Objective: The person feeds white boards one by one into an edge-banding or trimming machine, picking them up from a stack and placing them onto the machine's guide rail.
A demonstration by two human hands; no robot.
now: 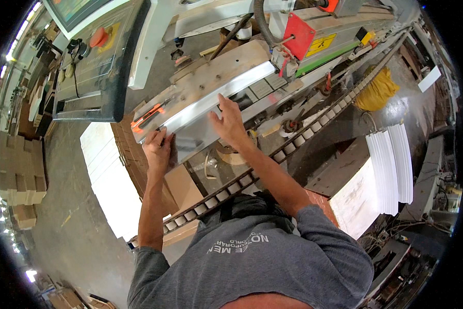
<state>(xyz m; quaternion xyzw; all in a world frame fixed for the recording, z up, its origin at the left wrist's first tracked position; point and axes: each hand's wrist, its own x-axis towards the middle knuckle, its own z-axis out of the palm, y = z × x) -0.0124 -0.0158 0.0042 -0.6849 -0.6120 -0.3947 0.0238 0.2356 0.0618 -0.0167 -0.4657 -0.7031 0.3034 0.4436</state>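
A long, glossy white strip-shaped panel [191, 109] lies slantwise along the machine bed, from near left to far right. At its near-left end my left hand [157, 150] is closed, with thumb and fingers pinched on the panel's edge. My right hand [228, 122] is over the machine bed beside the middle of the panel; its fingers are apart, the index finger stretched toward the panel's edge. Both hands are slightly blurred. An orange-and-black hand tool [148, 116], perhaps a cutter, lies on the worn wooden board [200, 77] just beyond the panel.
A roller conveyor rail [288, 148] runs diagonally before me. White panels are stacked at the left [108, 175] and the right [391, 170]. A control console [90, 64] with a red button stands at upper left. The machine's red guard [297, 37] is at upper right, above a yellow bag [378, 88].
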